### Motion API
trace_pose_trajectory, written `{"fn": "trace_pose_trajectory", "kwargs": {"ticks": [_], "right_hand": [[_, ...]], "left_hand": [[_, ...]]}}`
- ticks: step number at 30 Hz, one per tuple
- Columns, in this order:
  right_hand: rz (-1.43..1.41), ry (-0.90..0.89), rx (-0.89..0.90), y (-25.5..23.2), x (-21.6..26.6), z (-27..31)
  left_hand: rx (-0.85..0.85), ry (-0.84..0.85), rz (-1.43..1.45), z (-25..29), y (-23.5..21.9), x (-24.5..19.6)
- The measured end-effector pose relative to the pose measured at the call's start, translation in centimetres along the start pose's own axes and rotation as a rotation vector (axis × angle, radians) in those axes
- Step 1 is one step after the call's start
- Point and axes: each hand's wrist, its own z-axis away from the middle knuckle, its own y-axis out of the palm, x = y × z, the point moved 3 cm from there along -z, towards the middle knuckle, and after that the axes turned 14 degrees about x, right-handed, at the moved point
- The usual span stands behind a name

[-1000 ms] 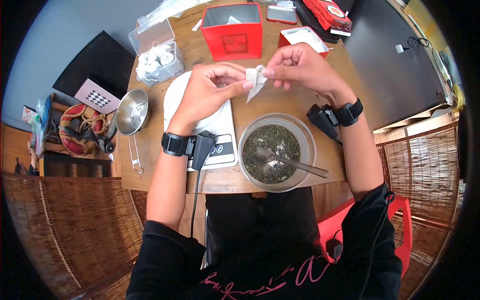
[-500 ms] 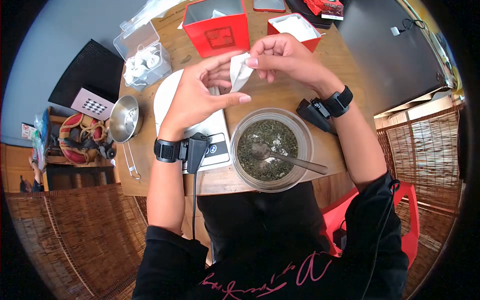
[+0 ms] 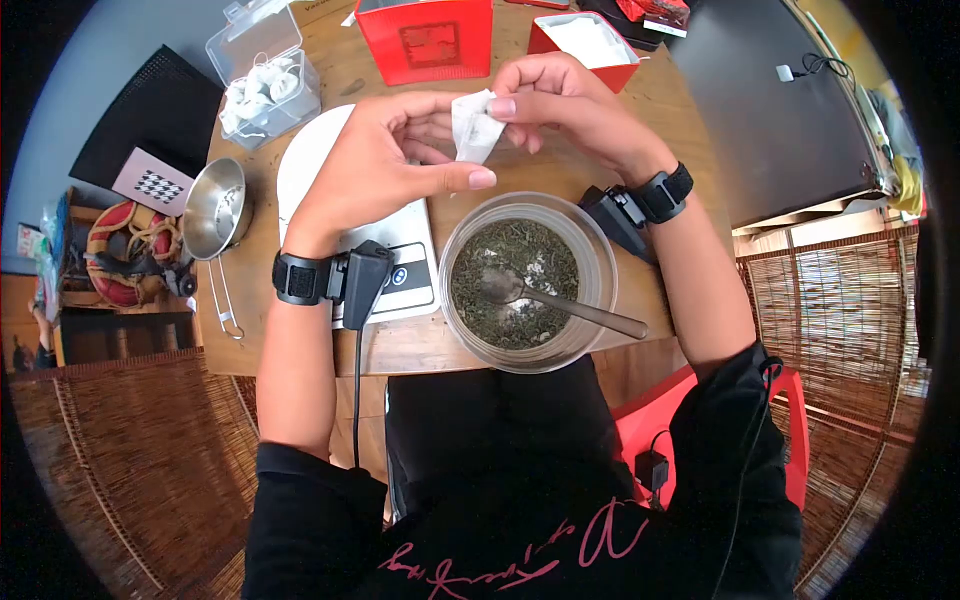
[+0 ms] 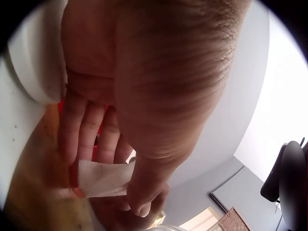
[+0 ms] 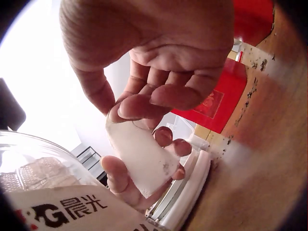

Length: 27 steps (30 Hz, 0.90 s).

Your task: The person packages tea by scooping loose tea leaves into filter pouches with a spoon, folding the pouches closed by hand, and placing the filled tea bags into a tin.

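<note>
My right hand (image 3: 565, 105) pinches the upper end of a small white tea bag (image 3: 475, 130) between thumb and fingers. The bag hangs down at a slant, with a few dark specks near its lower corner in the right wrist view. My left hand (image 3: 385, 165) is spread around it, fingers extended behind the bag and thumb held apart below. Nearer my body stands a clear round bowl (image 3: 603, 275) of dried green leaves (image 3: 480, 325), a metal spoon (image 3: 575, 311) resting in it. Under my left forearm lies a white kitchen scale (image 3: 310, 150) with a button panel.
A clear lidded box (image 3: 285, 120) of white pouches with strings stands at back left. At the back are a large red tin (image 3: 425, 45) and a smaller red tin (image 3: 612, 76) with white contents. A metal pan (image 3: 213, 215) sits at the left table edge.
A second ago both hands pinched the tea bag. Since then my left thumb has let go and moved away from it, and the bag hangs from my right hand. The head view has shifted.
</note>
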Motion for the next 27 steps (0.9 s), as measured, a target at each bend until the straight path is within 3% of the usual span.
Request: {"fn": "trace_pose_trajectory", "kwargs": {"ticks": [10, 12, 15, 19, 27], "right_hand": [[0.038, -0.059, -0.046, -0.2, -0.4, -0.2], [0.037, -0.073, -0.041, -0.4, -0.6, -0.3], [0.036, -0.076, -0.024, -0.5, -0.5, -0.2], [0.016, -0.028, -0.023, -0.7, -0.5, -0.1], [-0.006, -0.047, -0.076, -0.6, -0.7, -0.2]], "left_hand": [[0.048, -0.051, -0.089, 0.0, 0.1, 0.6], [-0.049, 0.129, 0.018, -0.2, 0.3, 0.6], [-0.140, 0.232, 0.100, -0.5, -0.1, 0.8], [-0.139, 0.257, 0.153, -0.4, -1.1, 1.0], [-0.167, 0.215, -0.099, -0.4, -1.4, 1.5]]}}
